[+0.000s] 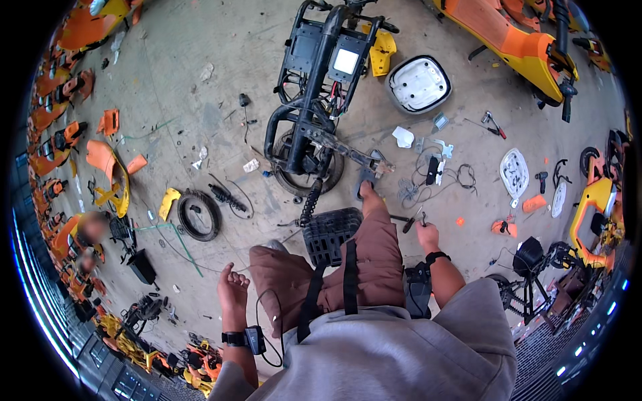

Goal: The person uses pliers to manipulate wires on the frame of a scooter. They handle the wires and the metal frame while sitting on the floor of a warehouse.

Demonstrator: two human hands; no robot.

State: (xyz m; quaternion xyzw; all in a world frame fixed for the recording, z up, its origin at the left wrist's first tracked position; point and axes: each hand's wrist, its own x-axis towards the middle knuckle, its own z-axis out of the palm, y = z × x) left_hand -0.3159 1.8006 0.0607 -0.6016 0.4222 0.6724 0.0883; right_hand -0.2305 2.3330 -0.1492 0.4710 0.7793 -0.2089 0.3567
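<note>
My left hand (233,287) hangs at the lower left beside my thigh, fingers loosely curled and apart, with nothing visible in them. My right hand (426,235), right of my thigh, grips a small dark metal tool (422,218); its exact kind is unclear. A black-handled bar (408,224) shows just left of that hand. Ahead of me lies a stripped black scooter frame (309,100) with a wheel (287,180) and a black spring (309,204). My foot (366,184) is beside its metal arm. A black ribbed plastic panel (328,234) lies by my legs.
A loose tyre (198,215), yellow panels (119,187), a white-lined tray (418,83), a white oval part (513,170), cables (461,177) and pliers (496,127) are scattered on the floor. Orange-yellow scooters (508,47) line both sides. Blurred shapes at left (93,227) cannot be identified.
</note>
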